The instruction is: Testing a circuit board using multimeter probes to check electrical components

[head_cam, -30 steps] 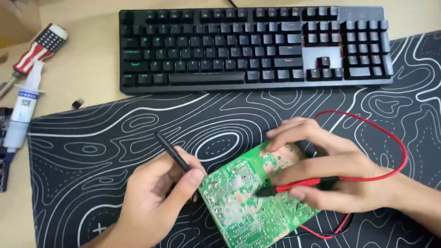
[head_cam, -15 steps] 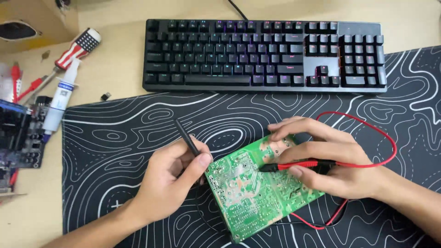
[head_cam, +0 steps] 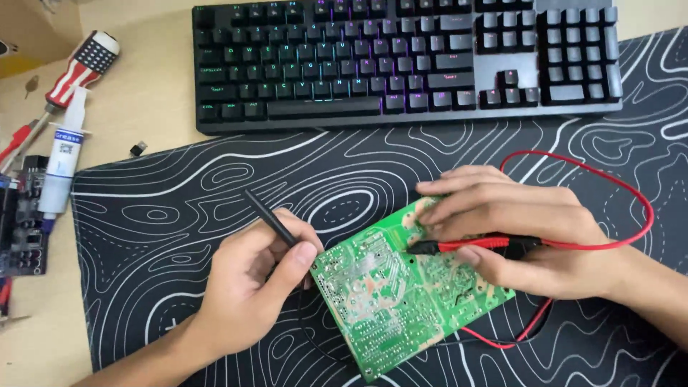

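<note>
One green circuit board [head_cam: 401, 294] lies solder side up on a black desk mat with white contour lines [head_cam: 179, 215], which covers most of the table [head_cam: 143, 93]. Two probes are in use, one per hand. The left hand [head_cam: 251, 287] rests on the mat just left of the board, fingers curled, with thumb and forefinger pinching a black probe [head_cam: 269, 218] that slants up and away to the left; its tip is hidden behind the thumb at the board's left edge. The right hand [head_cam: 523, 236] comes in from the right and lies over the board's upper right part, its fingers stretched flat across the corner while the thumb presses a red probe [head_cam: 466, 246] against them; the probe's dark tip touches the board near its middle. One red lead [head_cam: 616, 186] loops from that probe around behind the hand and under the board. One black keyboard [head_cam: 401, 57] with lit keys stands beyond the mat. At the left edge lie one screwdriver with a red, white and blue handle [head_cam: 79, 68], one white syringe tube [head_cam: 64, 158] and one dark board [head_cam: 21, 229].
</note>
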